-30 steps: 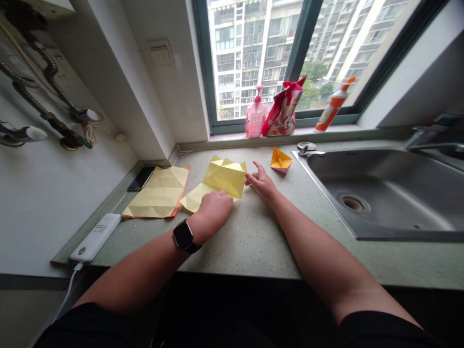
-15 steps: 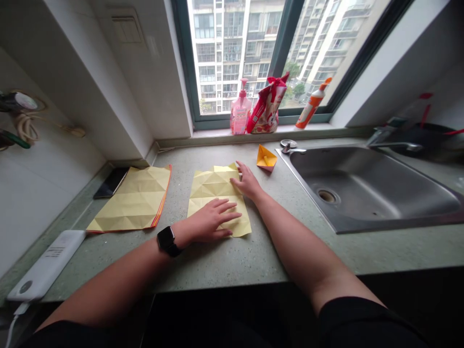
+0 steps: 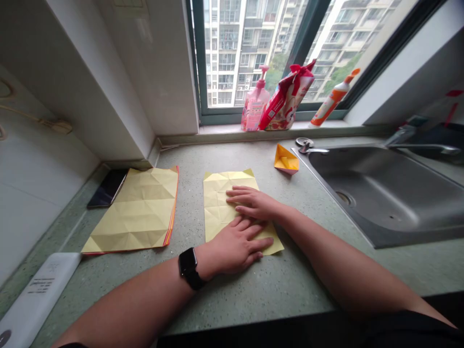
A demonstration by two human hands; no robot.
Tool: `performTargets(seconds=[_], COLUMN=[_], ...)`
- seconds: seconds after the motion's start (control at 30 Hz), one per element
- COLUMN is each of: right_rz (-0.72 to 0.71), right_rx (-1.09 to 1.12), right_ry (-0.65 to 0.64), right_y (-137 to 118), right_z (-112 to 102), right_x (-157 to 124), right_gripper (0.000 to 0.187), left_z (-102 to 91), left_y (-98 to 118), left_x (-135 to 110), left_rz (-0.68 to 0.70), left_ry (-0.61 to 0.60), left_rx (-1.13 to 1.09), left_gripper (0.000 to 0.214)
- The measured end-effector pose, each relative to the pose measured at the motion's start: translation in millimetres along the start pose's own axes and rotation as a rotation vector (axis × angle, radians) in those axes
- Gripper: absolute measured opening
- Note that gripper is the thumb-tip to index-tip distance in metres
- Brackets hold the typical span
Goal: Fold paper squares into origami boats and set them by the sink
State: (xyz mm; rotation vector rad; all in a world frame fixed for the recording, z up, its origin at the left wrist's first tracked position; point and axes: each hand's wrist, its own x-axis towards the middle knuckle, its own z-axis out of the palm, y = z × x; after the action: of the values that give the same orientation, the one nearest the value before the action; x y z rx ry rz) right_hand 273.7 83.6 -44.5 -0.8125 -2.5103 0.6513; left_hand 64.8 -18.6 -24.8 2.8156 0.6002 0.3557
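A creased sheet of yellow paper (image 3: 217, 208) lies on the counter in front of me, its far corners folded in or raised slightly. My left hand (image 3: 237, 244), with a black watch on its wrist, rests flat on the near part of the sheet, fingers spread. Just beyond it, my right hand (image 3: 255, 203) lies palm down across the middle of the paper, fingers stretched to the left. The two hands touch or nearly touch. To the left is a stack of creased yellow sheets (image 3: 139, 208) with red and orange edges.
A folded orange paper box (image 3: 286, 159) stands beside the steel sink (image 3: 366, 232). A phone (image 3: 108, 188) lies partly under the stack, and a white power bank (image 3: 39, 295) sits at front left. On the sill are a pink pump bottle (image 3: 254, 108), a red bag (image 3: 288, 101) and an orange-white bottle (image 3: 333, 101).
My right hand has come from the sheet's far right edge back onto its middle. My left hand stays flat on the near part. The camera view has shifted, so things sit differently in frame.
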Motion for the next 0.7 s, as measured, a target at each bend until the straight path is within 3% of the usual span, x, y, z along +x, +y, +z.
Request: performTargets(seconds=[0.17,0.5,0.7], right_rz=[0.033,-0.008,0.036], right_rx=[-0.148,-0.294,-0.404], right_ry=[-0.092,-0.127,-0.152], right_y=[14.6,41.9,40.2], right_z=[8.3,34.1,23.9], right_x=[28.1,137.4,166.4], right_gripper=[0.066,0.071,0.074], left_z=[1.7,0.4,6.8], left_y=[4.6,7.1,2.4], left_x=[-2.4,-0.1,-2.9], left_rz=[-0.02,-0.05,-0.032], left_ry=[-0.049,-0.099,-0.049], left_rx=[0.023,0.002,0.003], left_gripper=[0.058,0.065,0.066])
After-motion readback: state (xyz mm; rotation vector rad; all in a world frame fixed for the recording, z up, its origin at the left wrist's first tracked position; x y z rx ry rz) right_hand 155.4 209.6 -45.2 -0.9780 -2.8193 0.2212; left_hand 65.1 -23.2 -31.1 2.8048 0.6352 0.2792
